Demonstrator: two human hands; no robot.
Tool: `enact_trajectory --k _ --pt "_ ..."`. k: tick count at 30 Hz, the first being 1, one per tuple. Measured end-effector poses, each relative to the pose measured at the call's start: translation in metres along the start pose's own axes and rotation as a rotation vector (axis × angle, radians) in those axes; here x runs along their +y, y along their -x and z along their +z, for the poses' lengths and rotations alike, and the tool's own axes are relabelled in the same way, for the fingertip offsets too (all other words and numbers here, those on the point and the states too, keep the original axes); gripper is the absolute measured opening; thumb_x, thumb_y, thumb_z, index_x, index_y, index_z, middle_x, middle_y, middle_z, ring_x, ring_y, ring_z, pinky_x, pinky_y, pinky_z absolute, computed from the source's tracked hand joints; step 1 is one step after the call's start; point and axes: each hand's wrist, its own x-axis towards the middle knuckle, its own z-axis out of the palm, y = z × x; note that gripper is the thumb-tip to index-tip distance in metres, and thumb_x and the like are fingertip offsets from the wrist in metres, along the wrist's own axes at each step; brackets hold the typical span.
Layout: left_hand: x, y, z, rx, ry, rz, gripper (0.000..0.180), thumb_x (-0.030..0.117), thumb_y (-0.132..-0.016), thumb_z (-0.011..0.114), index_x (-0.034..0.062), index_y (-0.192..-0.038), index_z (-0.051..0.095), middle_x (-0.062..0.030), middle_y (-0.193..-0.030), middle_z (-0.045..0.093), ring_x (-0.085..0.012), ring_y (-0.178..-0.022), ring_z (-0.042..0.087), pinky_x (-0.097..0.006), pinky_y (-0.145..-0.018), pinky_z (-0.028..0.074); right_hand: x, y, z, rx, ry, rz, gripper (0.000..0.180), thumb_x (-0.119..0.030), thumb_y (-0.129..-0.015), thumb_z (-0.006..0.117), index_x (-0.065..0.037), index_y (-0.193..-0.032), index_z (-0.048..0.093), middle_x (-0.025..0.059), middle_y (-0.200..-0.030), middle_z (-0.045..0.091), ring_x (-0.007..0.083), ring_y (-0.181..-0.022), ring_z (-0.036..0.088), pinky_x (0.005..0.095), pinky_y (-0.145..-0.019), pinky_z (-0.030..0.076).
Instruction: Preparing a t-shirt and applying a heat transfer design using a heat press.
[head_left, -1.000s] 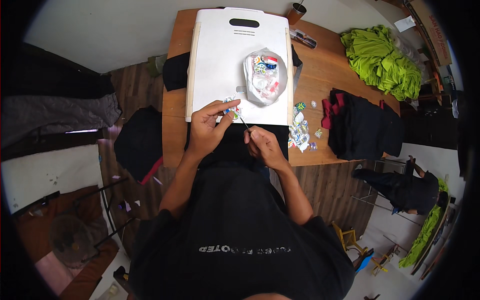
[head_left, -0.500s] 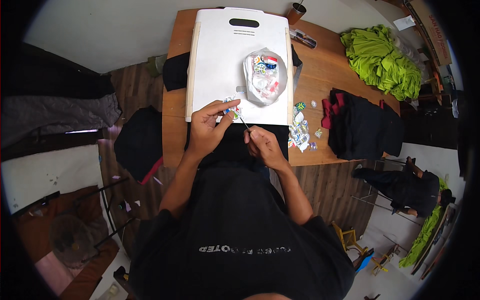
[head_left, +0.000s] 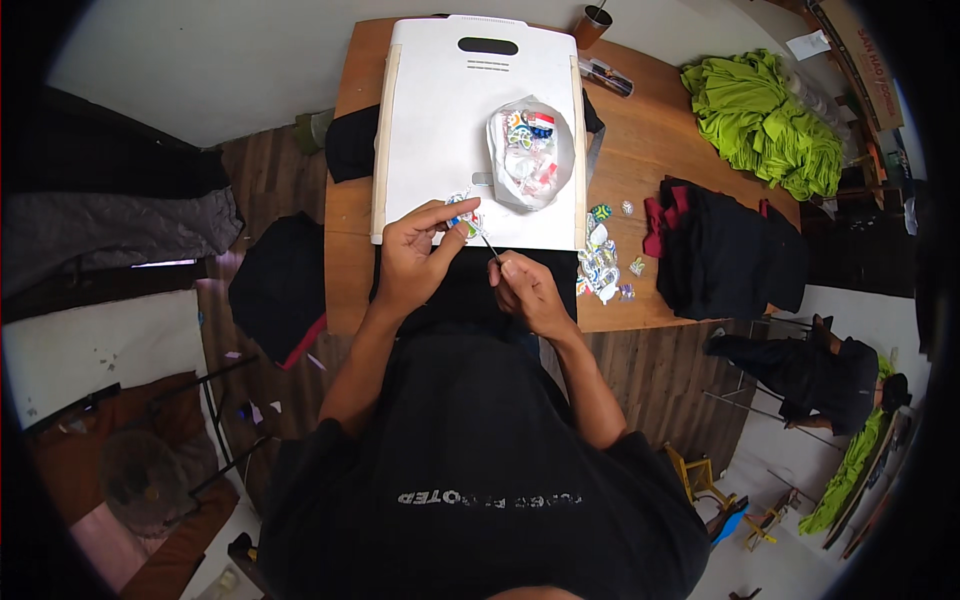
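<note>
My left hand (head_left: 410,258) pinches a small colourful patch (head_left: 467,220) between thumb and fingers, over the near edge of a white board (head_left: 430,120). From the right, my right hand (head_left: 528,292) grips a slim, dark, pointed tool (head_left: 487,243) whose tip meets the patch. Its exact kind is too small to make out, and its handle is hidden in my fingers. Just beyond my hands, an open white bag (head_left: 565,165) stands on the board with more colourful pieces inside. Loose patches (head_left: 600,268) lie in a pile on the table, right of the board.
On the wooden table (head_left: 640,130) sit folded black and red cloth (head_left: 730,250), a heap of lime-green fabric (head_left: 765,125) and a brown cup (head_left: 593,24). Black cloth (head_left: 280,285) hangs low at the left. Another person (head_left: 845,385) works far right.
</note>
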Motion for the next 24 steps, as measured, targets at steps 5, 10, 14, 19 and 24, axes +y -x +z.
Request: enact_trajectory --k 5,10,14,19,24 --pt "-0.0011 -0.0006 -0.0006 0.006 -0.003 0.006 0.031 -0.009 -0.092 0.061 -0.0065 -0.122 0.067 -0.0079 -0.099 0.065 -0.0089 -0.088 0.057 -0.022 -0.08 0.045 0.0007 -0.0004 -0.0003 -0.014 0.017 0.004 0.039 -0.037 -0.108 0.042 -0.003 -0.093 0.053 -0.005 -0.057 0.035 0.0053 -0.048 0.031 0.0231 -0.047 0.027" --pt "-0.0002 -0.0003 -0.0004 -0.001 -0.019 0.009 0.031 -0.009 -0.092 0.062 -0.0059 -0.122 0.067 -0.0079 -0.099 0.065 -0.0089 -0.088 0.057 -0.022 -0.081 0.046 0.0011 -0.0004 -0.0004 -0.007 -0.003 0.002 0.039 -0.037 -0.109 0.041 -0.004 -0.093 0.053 -0.0047 -0.057 0.035 0.0057 -0.048 0.03 0.0235 -0.047 0.027" --pt "-0.0012 0.0 0.0004 0.003 -0.017 0.009 0.031 -0.009 -0.092 0.062 -0.0059 -0.122 0.067 -0.008 -0.099 0.065 -0.0091 -0.089 0.058 -0.022 -0.081 0.046 0.0012 -0.0003 0.0007 -0.009 -0.031 -0.011 0.034 -0.033 -0.109 0.043 -0.005 -0.092 0.053 -0.006 -0.059 0.035 0.0037 -0.049 0.031 0.0219 -0.046 0.026" --pt "-0.0017 0.0002 -0.0002 0.002 -0.009 0.009 0.031 -0.01 -0.091 0.062 -0.006 -0.122 0.067 -0.0083 -0.1 0.065 -0.0094 -0.09 0.058 -0.022 -0.082 0.046 0.0015 0.0001 0.0005 -0.006 -0.042 -0.004 0.034 -0.033 -0.109 0.043 -0.005 -0.092 0.053 -0.006 -0.059 0.036 0.0038 -0.049 0.031 0.0218 -0.046 0.026" --pt "-0.0015 0.0001 0.0 0.008 -0.002 -0.002 0.031 -0.009 -0.091 0.062 -0.0061 -0.122 0.067 -0.0084 -0.1 0.066 -0.0094 -0.09 0.058 -0.023 -0.082 0.047 0.0006 0.0002 0.0011 0.003 -0.002 -0.008 0.039 -0.037 -0.109 0.042 -0.003 -0.093 0.053 -0.0045 -0.057 0.035 0.0057 -0.047 0.03 0.0235 -0.047 0.028"
